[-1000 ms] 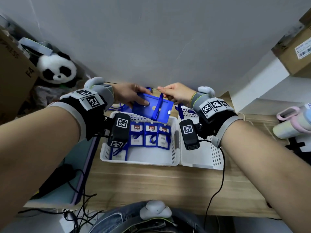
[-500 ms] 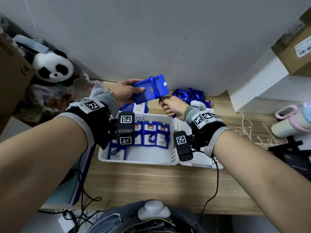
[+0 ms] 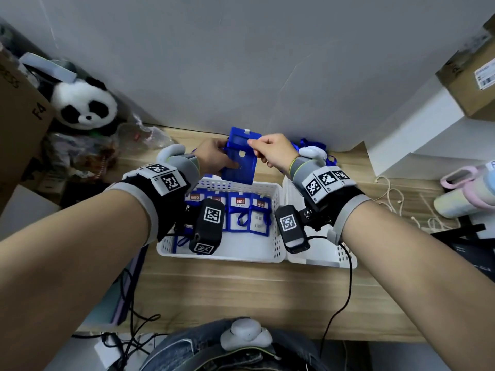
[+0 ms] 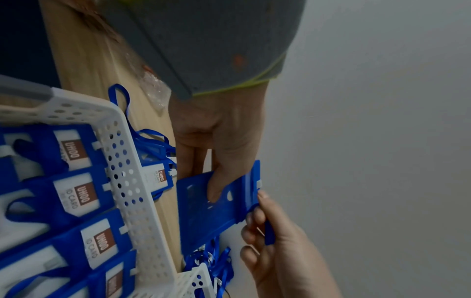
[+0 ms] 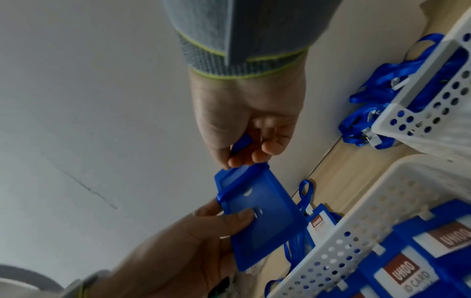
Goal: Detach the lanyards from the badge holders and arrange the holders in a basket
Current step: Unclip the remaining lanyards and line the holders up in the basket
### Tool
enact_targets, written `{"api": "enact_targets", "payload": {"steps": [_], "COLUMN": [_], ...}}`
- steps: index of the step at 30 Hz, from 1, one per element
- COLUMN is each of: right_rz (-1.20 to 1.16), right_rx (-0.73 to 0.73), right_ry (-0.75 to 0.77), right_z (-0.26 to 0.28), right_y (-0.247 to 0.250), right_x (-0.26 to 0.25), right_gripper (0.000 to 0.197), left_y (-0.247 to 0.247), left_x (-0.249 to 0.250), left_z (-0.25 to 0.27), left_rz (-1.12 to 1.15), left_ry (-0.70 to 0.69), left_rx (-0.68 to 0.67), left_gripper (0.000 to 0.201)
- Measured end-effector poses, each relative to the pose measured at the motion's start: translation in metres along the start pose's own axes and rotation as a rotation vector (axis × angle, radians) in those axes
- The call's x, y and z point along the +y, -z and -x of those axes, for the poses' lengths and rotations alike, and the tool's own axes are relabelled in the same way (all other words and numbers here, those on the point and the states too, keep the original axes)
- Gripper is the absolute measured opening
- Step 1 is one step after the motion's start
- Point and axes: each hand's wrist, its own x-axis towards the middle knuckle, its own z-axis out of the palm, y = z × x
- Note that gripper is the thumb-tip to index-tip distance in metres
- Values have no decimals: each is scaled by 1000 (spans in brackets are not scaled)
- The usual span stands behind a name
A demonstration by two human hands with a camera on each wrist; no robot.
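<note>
— Two hands on one piece, is that right?

— Yes. My left hand [image 3: 214, 159] grips the blue badge holder [image 3: 239, 167] by its body, thumb across the back. My right hand [image 3: 270, 151] pinches the lanyard strap [image 5: 241, 146] at the holder's top edge.

— What changed just now?

— Half a second ago the holder lay nearly flat and the right hand pulled from below it. Now the holder stands more upright and the right hand has come up to its top corner, fingers curled on the strap. I judge the strap is being worked free of the slot; I cannot tell whether it is out yet.

— Where is all this?

— In the air over the far rim of the left basket [image 3: 278, 231], near the tabletop's [image 3: 241, 295] back edge. That basket already carries a row of holders. Loose lanyards [image 5: 377, 113] lie behind the right basket [image 3: 345, 259].
</note>
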Motion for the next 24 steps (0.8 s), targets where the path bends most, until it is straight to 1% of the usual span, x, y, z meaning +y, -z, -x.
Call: {"api": "enact_targets", "payload": {"steps": [2, 6, 9, 10, 15, 18, 21, 24], "right_rz": [32, 44, -13, 5, 274, 422, 511, 433], "right_rx": [29, 67, 70, 73, 116, 104, 78, 45], "right_ry": [9, 59, 114, 134, 300, 366, 359, 293], "right_z": [-4, -6, -3, -2, 3, 7, 9, 8], "right_y": [-2, -5, -6, -6, -11, -13, -14, -16], "right_x": [0, 3, 6, 7, 10, 8, 7, 7], "right_gripper": [41, 24, 24, 24, 19, 18, 19, 20], "left_y": [-3, -4, -1, 0, 3, 4, 4, 3], "left_x": [3, 5, 4, 3, 4, 5, 5, 5], "left_z": [2, 4, 6, 6, 10, 12, 11, 8], "left_rz": [4, 54, 120, 134, 188, 188, 103, -15], "left_ry": [-12, 0, 28, 40, 92, 140, 137, 122], "left_rx": [-41, -69, -92, -99, -127, -141, -128, -97], "left_gripper": [44, 37, 33, 33, 20, 22, 22, 31]}}
